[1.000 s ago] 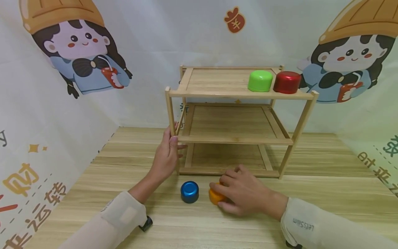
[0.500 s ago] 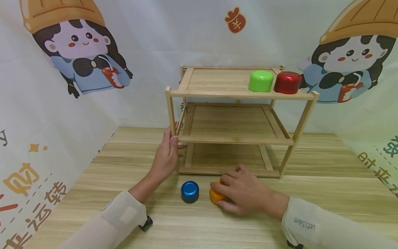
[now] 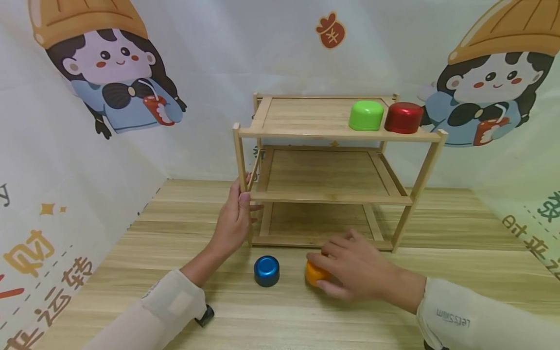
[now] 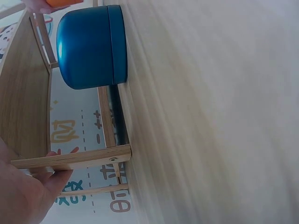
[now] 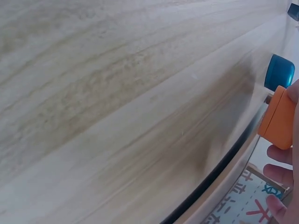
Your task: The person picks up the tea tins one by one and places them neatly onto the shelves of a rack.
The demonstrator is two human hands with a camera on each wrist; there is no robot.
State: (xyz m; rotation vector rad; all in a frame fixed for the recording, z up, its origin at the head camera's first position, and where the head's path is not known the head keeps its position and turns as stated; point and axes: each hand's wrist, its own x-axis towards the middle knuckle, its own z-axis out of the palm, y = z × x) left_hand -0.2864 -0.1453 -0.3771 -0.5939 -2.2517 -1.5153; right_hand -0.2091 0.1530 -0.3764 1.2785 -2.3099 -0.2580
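A three-tier wooden shelf rack (image 3: 332,198) stands on the table. My left hand (image 3: 233,218) grips its front left post, thumb in front and fingers reaching behind; the left wrist view shows the same grip on the post (image 4: 70,158). My right hand (image 3: 356,267) holds a small round orange canister (image 3: 316,273) between thumb and fingers, just in front of the bottom tier. In the right wrist view the orange canister (image 5: 279,119) tilts slightly, its far side covered by the fingers. A blue canister (image 3: 267,271) of like shape stands on the table between the hands.
On the rack's top tier, a green canister (image 3: 366,115) and a red canister (image 3: 404,117) stand side by side at the right front. A printed cloth (image 3: 210,58) hangs behind and at both sides of the wood-grain table (image 3: 144,262).
My right hand has shifted a little to the right with the orange canister, widening its distance from the blue one. The left hand stays on the post.
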